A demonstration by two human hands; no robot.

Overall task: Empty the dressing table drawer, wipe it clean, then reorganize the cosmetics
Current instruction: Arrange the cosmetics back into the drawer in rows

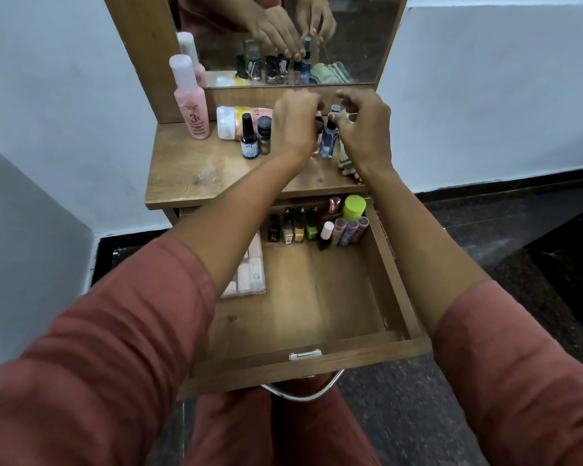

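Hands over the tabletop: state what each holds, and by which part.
Right hand pinches the blue bottle by its dark cap. Left hand curls over a neighbouring bottle's top; its grip is hidden.

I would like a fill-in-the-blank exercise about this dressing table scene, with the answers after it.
The drawer is pulled ___.
The tall pink bottle stands ___ on the tabletop.
The right hand pinches a small bottle whose colour is ___.
The lime-green cap sits in the drawer's back ___ corner.
Missing words: open; upright; blue; right.
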